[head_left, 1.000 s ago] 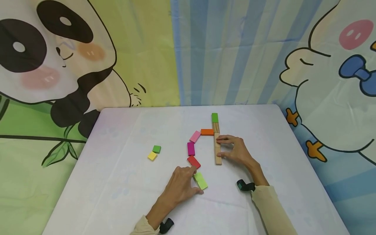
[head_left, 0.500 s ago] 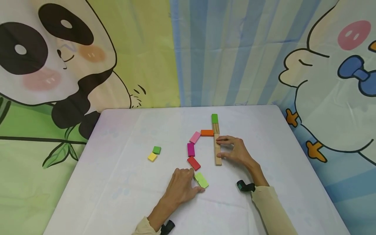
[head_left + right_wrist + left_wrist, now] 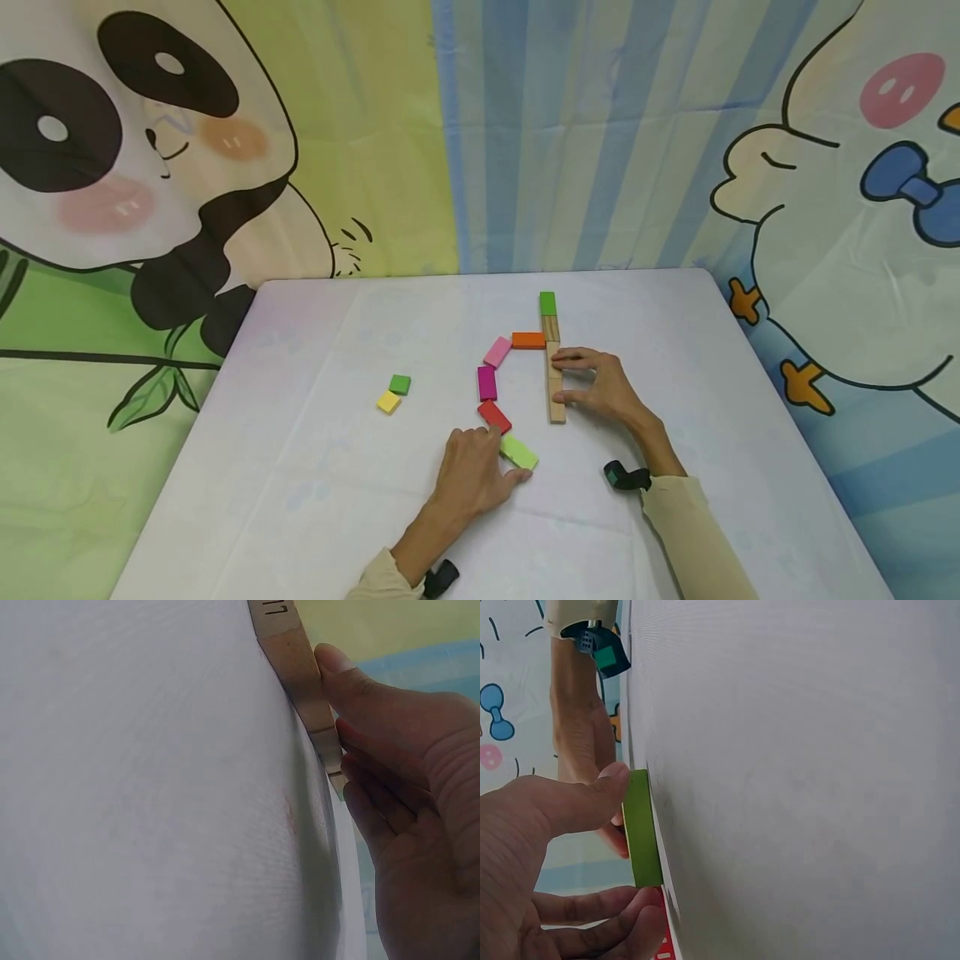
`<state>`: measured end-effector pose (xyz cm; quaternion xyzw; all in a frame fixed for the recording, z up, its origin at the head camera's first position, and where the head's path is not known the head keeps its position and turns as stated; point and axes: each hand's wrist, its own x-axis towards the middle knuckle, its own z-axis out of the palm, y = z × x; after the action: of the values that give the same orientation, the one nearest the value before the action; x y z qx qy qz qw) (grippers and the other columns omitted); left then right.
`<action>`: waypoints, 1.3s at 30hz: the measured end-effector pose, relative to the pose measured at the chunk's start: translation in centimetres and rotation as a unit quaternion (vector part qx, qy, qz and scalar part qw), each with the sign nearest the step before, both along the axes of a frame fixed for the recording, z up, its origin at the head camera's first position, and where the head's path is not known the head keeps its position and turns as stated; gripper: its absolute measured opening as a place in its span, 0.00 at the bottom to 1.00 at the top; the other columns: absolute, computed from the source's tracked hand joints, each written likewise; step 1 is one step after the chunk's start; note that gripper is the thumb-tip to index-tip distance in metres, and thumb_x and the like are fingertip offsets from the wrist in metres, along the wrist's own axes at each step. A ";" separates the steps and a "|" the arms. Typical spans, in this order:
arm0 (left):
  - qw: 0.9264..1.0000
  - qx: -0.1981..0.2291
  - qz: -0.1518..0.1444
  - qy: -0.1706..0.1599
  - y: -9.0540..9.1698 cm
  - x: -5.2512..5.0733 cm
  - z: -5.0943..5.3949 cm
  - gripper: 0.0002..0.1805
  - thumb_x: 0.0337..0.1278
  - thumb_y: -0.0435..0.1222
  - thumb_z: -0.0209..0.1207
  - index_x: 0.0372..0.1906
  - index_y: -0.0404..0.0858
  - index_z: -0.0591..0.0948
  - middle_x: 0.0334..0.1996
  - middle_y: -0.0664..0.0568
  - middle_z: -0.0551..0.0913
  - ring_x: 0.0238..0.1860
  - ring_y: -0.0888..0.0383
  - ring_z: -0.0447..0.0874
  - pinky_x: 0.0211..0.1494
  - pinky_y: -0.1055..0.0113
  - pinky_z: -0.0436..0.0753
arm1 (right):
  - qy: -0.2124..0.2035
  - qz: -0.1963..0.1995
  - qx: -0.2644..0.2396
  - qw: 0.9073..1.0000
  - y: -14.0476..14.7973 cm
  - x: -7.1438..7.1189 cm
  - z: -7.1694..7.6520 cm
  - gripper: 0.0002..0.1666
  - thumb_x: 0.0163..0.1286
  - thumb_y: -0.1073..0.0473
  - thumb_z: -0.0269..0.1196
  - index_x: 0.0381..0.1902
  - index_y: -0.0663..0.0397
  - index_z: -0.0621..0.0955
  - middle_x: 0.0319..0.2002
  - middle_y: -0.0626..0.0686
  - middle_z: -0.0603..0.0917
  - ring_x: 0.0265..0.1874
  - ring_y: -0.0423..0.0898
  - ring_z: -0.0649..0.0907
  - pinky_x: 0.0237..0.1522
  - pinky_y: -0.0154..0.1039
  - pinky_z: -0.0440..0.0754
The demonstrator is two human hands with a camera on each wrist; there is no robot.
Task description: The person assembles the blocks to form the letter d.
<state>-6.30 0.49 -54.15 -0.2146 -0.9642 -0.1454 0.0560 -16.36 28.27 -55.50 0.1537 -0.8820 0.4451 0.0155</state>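
My left hand pinches a light green block lengthwise, thumb at its near end and fingers at the far end. In the left wrist view the same green block stands on its thin edge from that angle, between thumb and fingers. A red block lies just beyond those fingers. On the right, my right hand touches the side of a straight row of plain wooden blocks with thumb and fingertips. The right wrist view shows the thumb against a wooden block bearing dark marks.
Magenta, pink and orange blocks curve up to the wooden row, which a green block tops. A small green block and a yellow block lie apart at left on the white table.
My left hand has shifted slightly to the right and away from me, turning the light green block so its near end points further right. The right hand stays in place.
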 end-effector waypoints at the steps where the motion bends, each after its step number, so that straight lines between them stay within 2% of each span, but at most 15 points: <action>1: 1.000 -0.002 0.002 0.001 0.1 0.0 0.0 0.32 0.45 0.63 0.82 0.37 0.40 0.86 0.17 0.57 0.71 0.23 0.61 0.65 0.35 0.66 0.67 | -0.001 -0.001 0.000 1.000 0.0 0.0 0.0 0.36 0.53 0.60 0.88 0.61 0.59 0.90 0.64 0.55 0.89 0.73 0.60 0.81 0.80 0.64 0.70; 14: 1.000 0.007 0.029 0.008 1.0 -0.4 -0.1 0.33 0.41 0.65 0.83 0.29 0.41 0.83 0.11 0.59 0.62 0.16 0.62 0.61 0.30 0.68 0.61 | 0.005 0.000 0.006 1.000 0.0 -0.2 0.1 0.36 0.54 0.60 0.87 0.61 0.60 0.89 0.64 0.56 0.89 0.74 0.61 0.81 0.80 0.64 0.70; 18: 0.999 0.025 0.026 0.018 1.2 -0.6 0.0 0.32 0.40 0.62 0.85 0.26 0.40 0.85 0.10 0.59 0.64 0.15 0.63 0.61 0.28 0.69 0.60 | 0.001 -0.003 0.006 1.000 -0.1 -0.2 0.1 0.36 0.54 0.60 0.87 0.61 0.60 0.89 0.64 0.56 0.89 0.74 0.61 0.81 0.79 0.64 0.70; 22: 0.999 0.024 0.020 0.022 1.3 -0.6 0.0 0.30 0.41 0.59 0.85 0.26 0.39 0.85 0.10 0.58 0.65 0.15 0.63 0.60 0.27 0.69 0.61 | -0.001 -0.004 0.004 1.000 -0.1 -0.3 0.1 0.36 0.54 0.60 0.87 0.61 0.60 0.89 0.64 0.55 0.90 0.74 0.61 0.81 0.79 0.64 0.71; 28: 0.999 0.027 0.019 0.011 1.4 -0.5 -0.1 0.26 0.47 0.54 0.84 0.31 0.36 0.88 0.10 0.57 0.64 0.16 0.63 0.62 0.29 0.70 0.63 | -0.004 -0.004 0.003 1.000 0.0 -0.2 0.0 0.36 0.54 0.60 0.87 0.61 0.60 0.89 0.65 0.55 0.89 0.74 0.61 0.80 0.80 0.64 0.70; 34: 0.999 0.048 0.018 -0.003 1.4 -0.6 -0.1 0.24 0.48 0.51 0.85 0.33 0.35 0.90 0.09 0.57 0.65 0.16 0.63 0.63 0.29 0.70 0.64 | -0.007 -0.007 0.007 1.000 0.0 -0.1 0.0 0.36 0.55 0.59 0.87 0.62 0.59 0.89 0.65 0.55 0.89 0.74 0.60 0.80 0.80 0.64 0.70; 37: 0.998 0.053 0.019 -0.006 1.4 -0.6 -0.1 0.24 0.45 0.51 0.86 0.33 0.36 0.90 0.10 0.57 0.71 0.17 0.63 0.66 0.30 0.70 0.66 | -0.009 -0.008 0.006 1.000 0.0 0.0 0.0 0.36 0.55 0.59 0.87 0.62 0.59 0.89 0.65 0.55 0.89 0.74 0.60 0.80 0.80 0.64 0.70; 39: 0.998 0.059 0.017 0.005 1.2 -0.8 0.1 0.25 0.42 0.51 0.87 0.34 0.37 0.90 0.14 0.57 0.76 0.20 0.63 0.69 0.31 0.70 0.67 | -0.009 -0.008 0.005 1.000 0.0 0.0 0.0 0.36 0.55 0.59 0.87 0.62 0.59 0.89 0.65 0.55 0.89 0.74 0.60 0.80 0.80 0.64 0.70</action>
<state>-7.10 1.69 -54.05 -0.1957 -0.9570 -0.2000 0.0761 -16.37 28.31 -55.47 0.1425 -0.8854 0.4424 0.0101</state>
